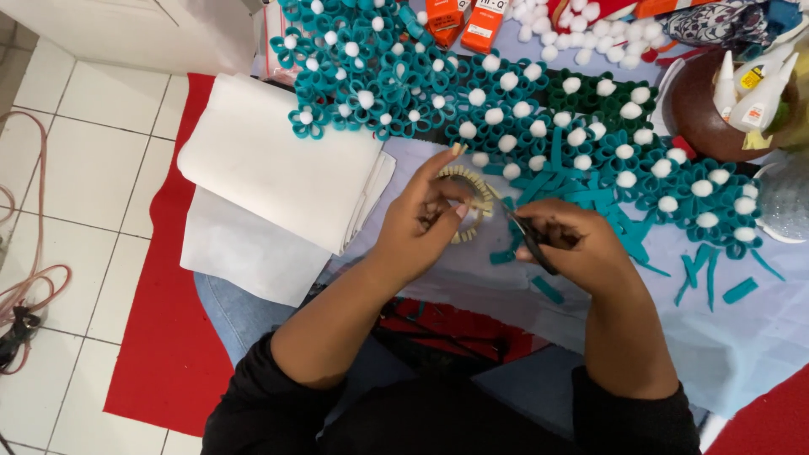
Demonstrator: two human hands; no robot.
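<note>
My left hand pinches a cream fringed ring between thumb and fingertips. My right hand is closed around black scissors, their tip touching the ring's edge. Teal felt flowers lie just beyond my fingers, folded white cloth to the left.
</note>
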